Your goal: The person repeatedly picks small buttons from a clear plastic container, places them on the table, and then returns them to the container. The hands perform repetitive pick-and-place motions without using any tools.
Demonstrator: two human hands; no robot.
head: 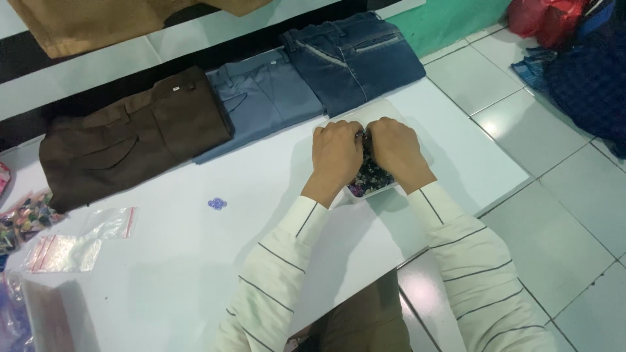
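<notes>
Both hands, left (336, 153) and right (396, 151), pinch a beaded piece (372, 175) over the tray (417, 146); a slipped grip could scatter beads across the worktop (195, 261)

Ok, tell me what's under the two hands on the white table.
Under the left hand and right hand lies a clear packet of dark, multicoloured small pieces on the white table. Its upper part is covered by the hands.
</notes>
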